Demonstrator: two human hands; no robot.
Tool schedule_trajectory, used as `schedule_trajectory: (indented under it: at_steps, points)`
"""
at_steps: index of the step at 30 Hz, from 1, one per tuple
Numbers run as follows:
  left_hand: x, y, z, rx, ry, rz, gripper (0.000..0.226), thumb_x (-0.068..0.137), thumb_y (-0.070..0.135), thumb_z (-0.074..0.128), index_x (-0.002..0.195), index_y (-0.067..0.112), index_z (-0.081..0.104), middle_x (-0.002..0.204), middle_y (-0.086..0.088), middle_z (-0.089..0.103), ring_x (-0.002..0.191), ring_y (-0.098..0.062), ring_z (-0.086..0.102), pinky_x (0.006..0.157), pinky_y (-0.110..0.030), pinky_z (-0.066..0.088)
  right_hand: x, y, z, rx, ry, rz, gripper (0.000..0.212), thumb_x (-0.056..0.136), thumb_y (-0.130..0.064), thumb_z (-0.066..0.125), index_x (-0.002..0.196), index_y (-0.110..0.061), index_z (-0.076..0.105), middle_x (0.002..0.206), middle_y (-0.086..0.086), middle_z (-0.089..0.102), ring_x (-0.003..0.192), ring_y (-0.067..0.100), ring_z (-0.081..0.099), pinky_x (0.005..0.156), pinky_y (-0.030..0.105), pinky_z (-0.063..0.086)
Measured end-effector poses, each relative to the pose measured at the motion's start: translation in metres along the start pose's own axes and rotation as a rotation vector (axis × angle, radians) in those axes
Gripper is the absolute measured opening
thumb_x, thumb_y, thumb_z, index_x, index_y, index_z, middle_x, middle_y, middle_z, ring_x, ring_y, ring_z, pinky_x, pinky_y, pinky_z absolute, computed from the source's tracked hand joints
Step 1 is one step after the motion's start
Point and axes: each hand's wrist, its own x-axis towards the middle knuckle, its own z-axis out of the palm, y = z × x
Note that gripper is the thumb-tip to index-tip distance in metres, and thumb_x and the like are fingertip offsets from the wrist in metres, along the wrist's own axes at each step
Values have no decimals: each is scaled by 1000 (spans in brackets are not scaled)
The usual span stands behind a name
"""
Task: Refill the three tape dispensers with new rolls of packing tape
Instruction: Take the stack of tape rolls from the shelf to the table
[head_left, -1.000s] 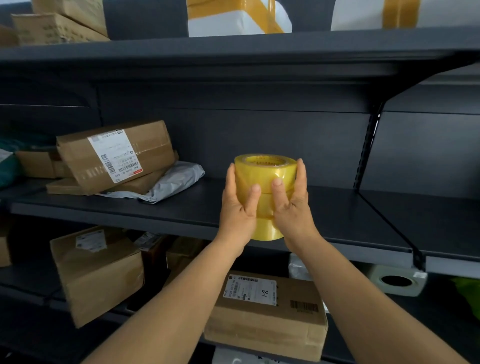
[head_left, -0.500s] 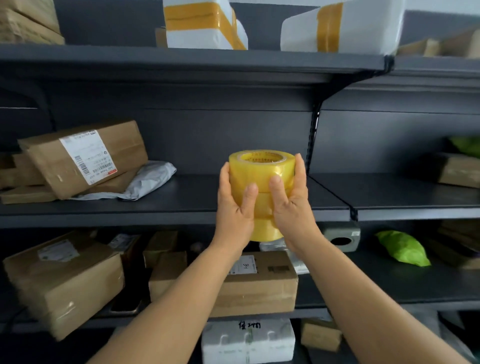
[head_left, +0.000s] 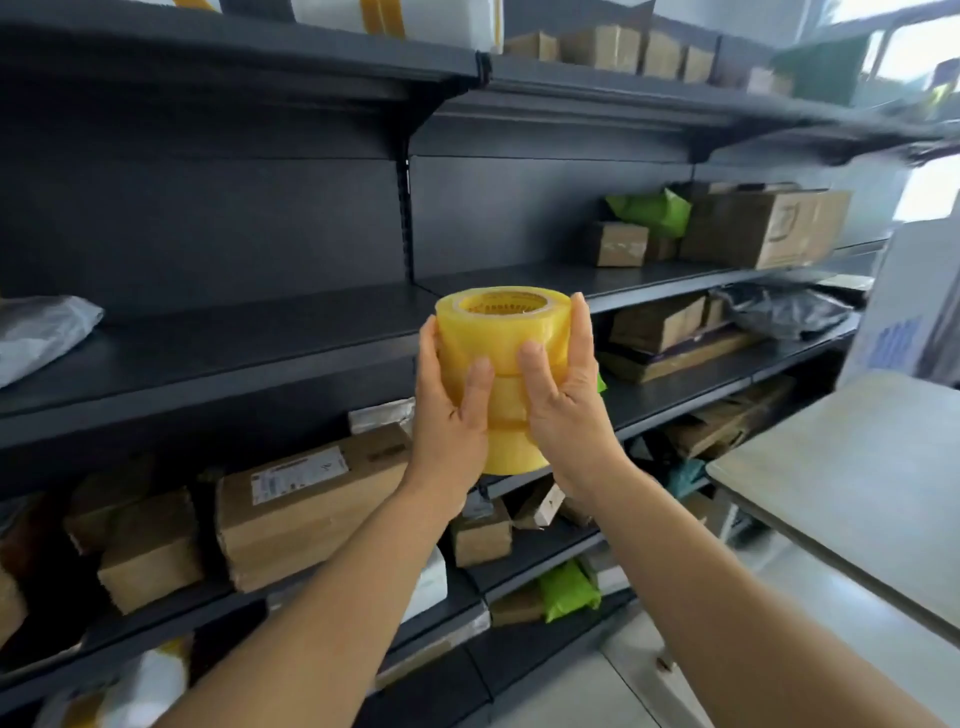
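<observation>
A stack of three yellow packing tape rolls (head_left: 498, 338) stands upright in the air in front of the dark shelving, cardboard core showing on top. My left hand (head_left: 449, 415) grips the stack's left side, thumb across the front. My right hand (head_left: 563, 400) grips the right side, thumb on the front and fingers round the back. No tape dispenser is in view.
Dark metal shelves (head_left: 234, 358) fill the left and centre, loaded with cardboard boxes (head_left: 306, 499), grey bags (head_left: 36, 332) and green parcels (head_left: 654, 210). A pale table (head_left: 857, 467) stands at the right, its near edge beside my right forearm. Light floor shows below it.
The view has swung to the right along the shelves; the table has come into sight. Both hands keep the same hold on the tape stack, still in front of me.
</observation>
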Motion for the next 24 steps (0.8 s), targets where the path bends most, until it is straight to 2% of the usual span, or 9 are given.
schedule_trajectory:
  at_steps: [3, 8, 14, 16, 18, 24]
  points:
    - [-16, 1, 36, -64, -71, -14, 67, 87, 52, 48, 145, 42, 15, 145, 4, 37, 126, -19, 46, 100, -53, 45, -15, 2, -40, -35, 85, 2, 69, 92, -50, 48, 145, -50, 5, 147, -1, 22, 129, 22, 37, 105, 52, 37]
    - [-57, 7, 100, -157, -189, -37, 66, 87, 51, 50, 144, 43, 18, 140, 8, 42, 121, -13, 51, 96, -46, 50, -53, -1, -110, -29, 183, 45, 69, 91, -48, 51, 143, -53, 7, 149, 0, 22, 132, 25, 36, 105, 53, 38]
    - [-130, 28, 183, -225, -325, -89, 65, 89, 49, 50, 144, 46, 17, 144, 4, 40, 125, -20, 48, 98, -52, 47, -123, -20, -205, -90, 297, 78, 75, 78, -60, 49, 139, -58, 7, 150, 3, 25, 133, 28, 36, 104, 54, 39]
    - [-161, 39, 211, -244, -353, -101, 64, 87, 51, 51, 142, 47, 18, 143, 3, 41, 124, -21, 49, 98, -53, 47, -151, -29, -239, -112, 322, 81, 78, 74, -62, 48, 141, -54, 8, 149, 3, 25, 132, 28, 37, 104, 54, 39]
    - [-194, 51, 238, -256, -386, -118, 68, 84, 53, 51, 143, 47, 17, 145, 4, 39, 125, -20, 48, 99, -52, 46, -181, -36, -272, -149, 348, 89, 81, 75, -62, 47, 145, -49, 8, 149, 5, 25, 131, 28, 38, 103, 55, 40]
    - [-284, 81, 312, -279, -494, -144, 70, 84, 55, 48, 145, 45, 15, 146, 4, 37, 126, -20, 47, 99, -52, 46, -267, -64, -361, -218, 457, 104, 70, 78, -60, 47, 137, -57, 9, 147, 5, 26, 128, 29, 41, 101, 54, 42]
